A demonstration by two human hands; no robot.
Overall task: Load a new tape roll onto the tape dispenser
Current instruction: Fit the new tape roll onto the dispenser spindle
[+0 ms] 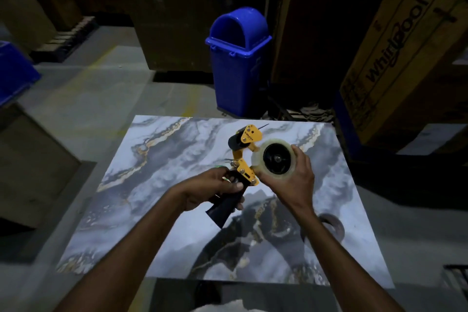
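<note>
A yellow and black tape dispenser is held above the marble-patterned table. My left hand grips its black handle from the left. A clear tape roll sits on the dispenser's black hub at its right side. My right hand wraps around the roll's right and lower edge, thumb near its top. The dispenser's roller and blade end points away from me.
An empty brown cardboard tape core lies on the table at the right, partly behind my right forearm. A blue bin stands on the floor beyond the table. Large cardboard boxes rise at the right and back.
</note>
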